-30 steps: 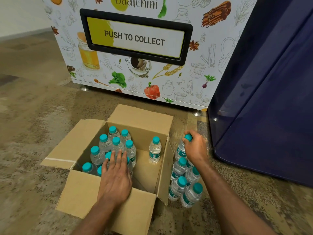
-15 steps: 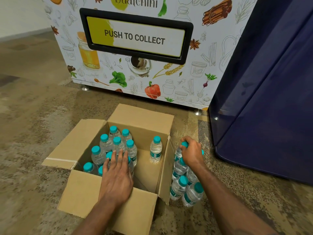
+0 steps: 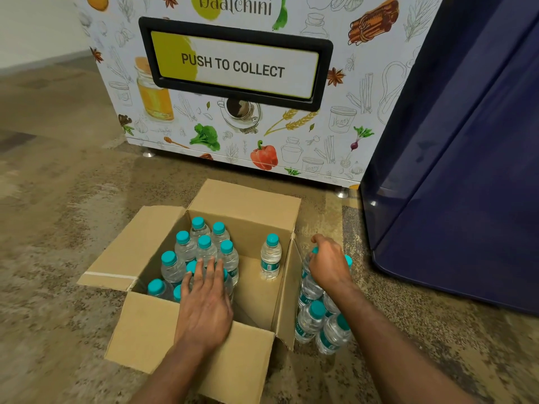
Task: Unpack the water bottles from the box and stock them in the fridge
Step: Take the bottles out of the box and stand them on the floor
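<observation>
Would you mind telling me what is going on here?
A person is unpacking bottles from an open box on the floor. The left hand rests flat on those inside; the right hand grips the far bottle of a group standing on the floor right of the box. The fridge looks shut.

Floor (image 3: 58,199): speckled brown-beige stone, mottled, faint sheen. Far centre: white vending machine (image 3: 335,135), food drawings, "Daalchini" lettering, black-framed flap (image 3: 233,67) marked "PUSH TO COLLECT", small metal feet (image 3: 148,154). Right: glossy navy cabinet (image 3: 466,185), possibly fridge, rounded lower corner, soft reflections. Far left: pale wall (image 3: 38,24). Light even, indoor.
</observation>
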